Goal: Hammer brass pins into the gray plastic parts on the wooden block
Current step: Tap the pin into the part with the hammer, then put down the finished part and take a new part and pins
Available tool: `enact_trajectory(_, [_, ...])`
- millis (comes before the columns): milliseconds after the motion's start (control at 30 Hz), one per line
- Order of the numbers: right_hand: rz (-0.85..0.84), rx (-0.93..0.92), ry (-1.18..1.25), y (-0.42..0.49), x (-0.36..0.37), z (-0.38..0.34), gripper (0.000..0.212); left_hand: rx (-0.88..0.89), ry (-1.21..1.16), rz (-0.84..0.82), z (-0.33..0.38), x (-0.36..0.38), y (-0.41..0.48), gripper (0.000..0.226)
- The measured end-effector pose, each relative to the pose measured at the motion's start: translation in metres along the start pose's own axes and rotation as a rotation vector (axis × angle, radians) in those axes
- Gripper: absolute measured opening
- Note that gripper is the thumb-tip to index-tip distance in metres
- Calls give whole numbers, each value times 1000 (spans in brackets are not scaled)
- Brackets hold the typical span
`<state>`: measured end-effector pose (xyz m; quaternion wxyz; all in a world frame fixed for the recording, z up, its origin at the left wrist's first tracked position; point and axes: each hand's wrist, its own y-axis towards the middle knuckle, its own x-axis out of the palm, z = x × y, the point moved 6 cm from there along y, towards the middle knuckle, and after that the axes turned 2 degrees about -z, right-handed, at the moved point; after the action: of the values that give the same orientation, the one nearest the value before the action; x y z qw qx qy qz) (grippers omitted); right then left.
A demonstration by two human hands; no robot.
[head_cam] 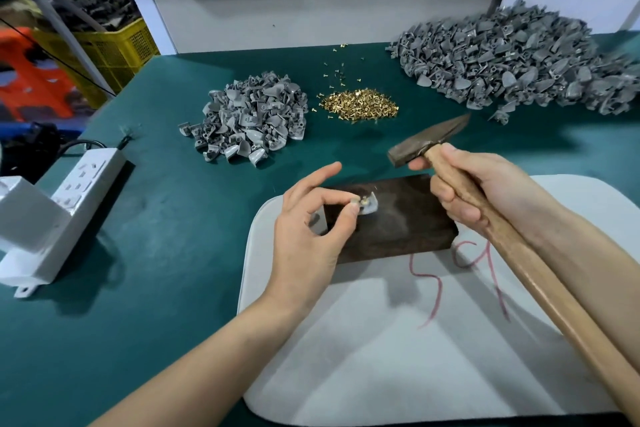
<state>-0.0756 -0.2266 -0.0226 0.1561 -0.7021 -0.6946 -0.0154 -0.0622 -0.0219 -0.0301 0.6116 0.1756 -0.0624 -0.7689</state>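
Gripping hammer (512, 246) near its head with right hand (485, 191), raised off block's (408, 222) far-right corner. Pinching pin (363, 200) onto part (372, 207) at block's left end with left hand (308, 236), other fingers (329, 170) splayed. Looks like pin-setting; next up, light square tap without clipping that hand.

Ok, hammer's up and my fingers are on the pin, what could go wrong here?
The left hand pinches the pin right where the hammer would land, so a slightly off blow could hit the fingertips. The gray part only rests on the wooden block, so it may skid or let the pin tip over.
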Motion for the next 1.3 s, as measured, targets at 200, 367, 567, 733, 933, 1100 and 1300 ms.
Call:
enact_trajectory(200, [-44,31,696,11,-20,23,31,57,-62,47,18,-10,9,10])
enact_trajectory(367, [-18,-3,730,20,-24,28,26,159,-12,-120,71,52,77,10])
enact_trajectory(567, [-44,34,770,19,-26,28,26,115,432,-389,76,163,191,35])
enact_trajectory(733, [24,47,733,23,-28,29,28,-45,1169,-562,-25,97,215,48])
enact_trajectory(933, [28,45,693,23,-26,29,26,134,1148,-401,-38,71,215,20])
enact_trajectory(1100, [33,35,699,22,-27,27,27,198,1181,-348,-26,79,212,16])
enact_trajectory(1300, [45,42,681,21,-27,26,29,46,752,-191,-13,37,219,6])
